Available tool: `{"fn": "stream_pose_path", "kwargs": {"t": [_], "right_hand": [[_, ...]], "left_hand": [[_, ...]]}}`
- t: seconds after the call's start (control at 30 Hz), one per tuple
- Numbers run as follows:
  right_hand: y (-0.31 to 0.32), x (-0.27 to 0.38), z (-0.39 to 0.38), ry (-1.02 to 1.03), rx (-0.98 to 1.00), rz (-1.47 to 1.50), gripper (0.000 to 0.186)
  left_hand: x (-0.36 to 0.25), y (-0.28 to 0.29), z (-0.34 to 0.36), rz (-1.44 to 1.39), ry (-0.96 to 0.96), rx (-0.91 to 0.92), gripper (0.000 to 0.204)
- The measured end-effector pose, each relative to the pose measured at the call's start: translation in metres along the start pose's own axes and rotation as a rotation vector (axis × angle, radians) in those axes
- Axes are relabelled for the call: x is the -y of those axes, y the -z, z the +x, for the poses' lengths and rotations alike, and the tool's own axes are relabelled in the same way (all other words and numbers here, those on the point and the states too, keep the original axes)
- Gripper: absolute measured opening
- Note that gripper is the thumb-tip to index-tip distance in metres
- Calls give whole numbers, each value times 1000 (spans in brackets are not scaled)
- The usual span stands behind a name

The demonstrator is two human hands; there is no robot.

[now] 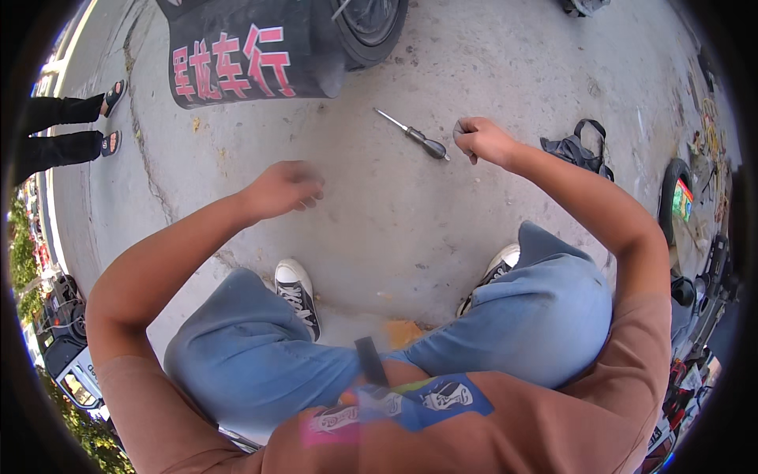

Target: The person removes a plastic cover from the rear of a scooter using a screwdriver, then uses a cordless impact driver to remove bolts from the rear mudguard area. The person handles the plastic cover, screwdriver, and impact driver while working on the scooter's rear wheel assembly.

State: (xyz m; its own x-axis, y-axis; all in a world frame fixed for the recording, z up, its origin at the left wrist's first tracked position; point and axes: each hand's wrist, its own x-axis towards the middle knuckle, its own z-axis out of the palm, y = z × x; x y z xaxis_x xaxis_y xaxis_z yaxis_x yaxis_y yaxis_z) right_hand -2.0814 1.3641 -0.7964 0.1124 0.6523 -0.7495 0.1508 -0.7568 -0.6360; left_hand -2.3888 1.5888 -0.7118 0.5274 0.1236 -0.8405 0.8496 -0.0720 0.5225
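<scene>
A screwdriver [427, 144] with a dark handle and a bare metal shaft lies on the concrete, its tip pointing up and left. Just right of its handle is my right hand [483, 141], apart from it, with the fingers curled in. Something dark shows at those fingertips, too small to name. My left hand [280, 189] hovers over the ground left of the middle, its fingers bent and smeared by motion. Beyond my hands hangs a black mudflap [229, 67] with pink lettering, next to a wheel [375, 31].
On the right lie a black bag [580, 148] and a tire [673, 197], with clutter along the rim. A person in dark trousers [67, 114] and sandals stands at the far left. My sneakers [296, 296] and bent knees are below my hands.
</scene>
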Motion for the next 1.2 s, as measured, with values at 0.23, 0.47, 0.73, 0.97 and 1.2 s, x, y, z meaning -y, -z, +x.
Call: {"fn": "stream_pose_path", "kwargs": {"t": [0.23,0.47,0.73,0.97,1.2], "right_hand": [[-60,47,82,80,-206,-998,47],[-107,44,99,-110,-254,-1068,34],[-165,105,49,-222,-167,-643,22],[-212,163,23,-264,-17,-357,11],[-168,236,-78,58,-264,-419,12]], "left_hand": [[112,51,-2,-337,-131,-242,21],[203,67,60,-467,-289,-476,22],[245,176,112,6,-326,-1117,22],[274,201,134,31,-392,-1199,21],[281,209,140,97,-408,-1085,14]]}}
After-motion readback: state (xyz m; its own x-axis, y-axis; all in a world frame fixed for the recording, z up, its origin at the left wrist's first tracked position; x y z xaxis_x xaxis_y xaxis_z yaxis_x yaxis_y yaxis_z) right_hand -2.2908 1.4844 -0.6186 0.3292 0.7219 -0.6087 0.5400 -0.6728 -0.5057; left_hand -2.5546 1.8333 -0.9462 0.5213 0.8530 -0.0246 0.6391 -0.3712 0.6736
